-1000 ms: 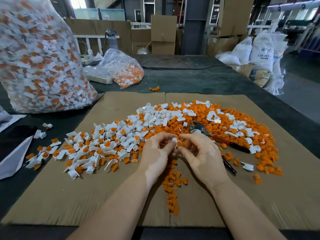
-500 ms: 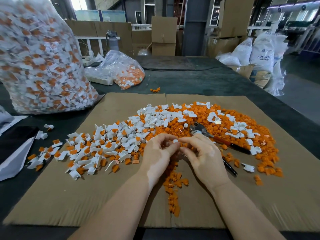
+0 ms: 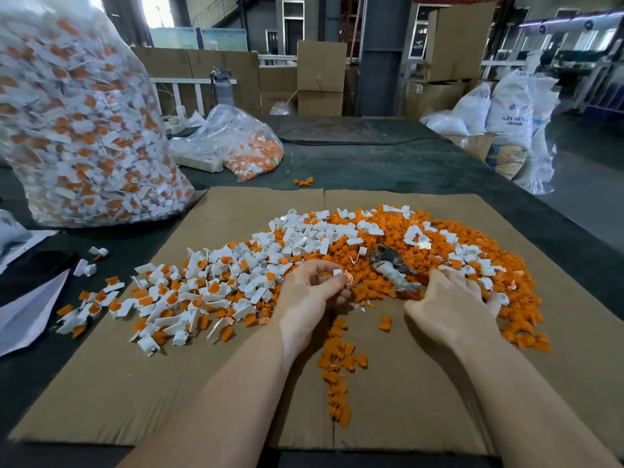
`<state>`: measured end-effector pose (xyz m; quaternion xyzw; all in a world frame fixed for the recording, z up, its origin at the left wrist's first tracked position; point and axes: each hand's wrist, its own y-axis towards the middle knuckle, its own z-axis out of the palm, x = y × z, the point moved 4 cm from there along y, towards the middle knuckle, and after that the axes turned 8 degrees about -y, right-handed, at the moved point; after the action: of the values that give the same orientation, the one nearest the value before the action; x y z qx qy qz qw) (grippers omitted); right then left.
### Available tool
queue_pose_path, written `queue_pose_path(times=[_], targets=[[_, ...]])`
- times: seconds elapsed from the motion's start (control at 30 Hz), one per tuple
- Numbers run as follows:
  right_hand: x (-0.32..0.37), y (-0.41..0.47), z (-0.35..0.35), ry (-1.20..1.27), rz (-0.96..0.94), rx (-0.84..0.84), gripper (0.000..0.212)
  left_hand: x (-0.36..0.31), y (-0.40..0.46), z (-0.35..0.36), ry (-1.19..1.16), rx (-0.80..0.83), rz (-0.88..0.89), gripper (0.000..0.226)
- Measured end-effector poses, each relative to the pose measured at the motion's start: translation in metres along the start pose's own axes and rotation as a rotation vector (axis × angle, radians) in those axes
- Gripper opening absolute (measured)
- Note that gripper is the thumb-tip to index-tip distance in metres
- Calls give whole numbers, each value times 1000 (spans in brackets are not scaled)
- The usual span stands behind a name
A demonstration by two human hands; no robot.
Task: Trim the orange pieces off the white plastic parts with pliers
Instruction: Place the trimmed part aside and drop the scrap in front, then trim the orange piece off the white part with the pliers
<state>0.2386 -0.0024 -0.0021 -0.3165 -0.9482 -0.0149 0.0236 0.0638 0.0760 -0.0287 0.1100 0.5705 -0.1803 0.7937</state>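
Observation:
My left hand [image 3: 310, 295] pinches a small white part with an orange piece [image 3: 341, 274] at its fingertips, above the cardboard. My right hand [image 3: 452, 302] lies to the right, fingers spread over the handles of the pliers [image 3: 388, 261]. The grey jaws of the pliers point up-left, and a bit of red handle shows by the thumb. Untrimmed white-and-orange parts [image 3: 189, 292] are heaped at the left. Trimmed white parts [image 3: 304, 234] and cut orange pieces [image 3: 449, 238] spread across the back and right.
A flat cardboard sheet [image 3: 219, 393] covers the dark table. A big clear bag of untrimmed parts [image 3: 77, 130] stands at the back left, with a smaller bag [image 3: 243, 146] behind. A trail of orange scraps [image 3: 337, 369] runs toward me. Papers [image 3: 30, 305] lie at the left edge.
My right hand has left the part and moved right onto the pliers' handles. My left hand alone now holds the part.

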Motion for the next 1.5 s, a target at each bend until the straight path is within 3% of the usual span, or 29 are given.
queue_pose_path(times=[0.17,0.33,0.43,0.57,0.7,1.03,1.3,1.5], targets=[[5,5,-3,-132,-64,1,41,1,2,-2,-35,-16,-30,17],[8,3,-16,-73,-95,-99,46,0,3,-1,-76,-36,-60,18],[15,-4,-28,79,-168,-128,39,-3,6,0,-125,-60,-90,18],[29,-18,-38,365,-331,87,29,-8,10,1,-145,-100,-108,12],[33,-30,-43,567,-335,326,34,-15,14,1,-152,-166,-107,7],[38,-39,-45,773,-325,599,25,-26,18,2,-95,-240,-84,5],[39,-29,-39,504,-384,286,26,-24,15,5,-110,-262,-84,9],[38,-28,-29,513,-377,163,28,-22,12,7,-101,-282,-81,9]])
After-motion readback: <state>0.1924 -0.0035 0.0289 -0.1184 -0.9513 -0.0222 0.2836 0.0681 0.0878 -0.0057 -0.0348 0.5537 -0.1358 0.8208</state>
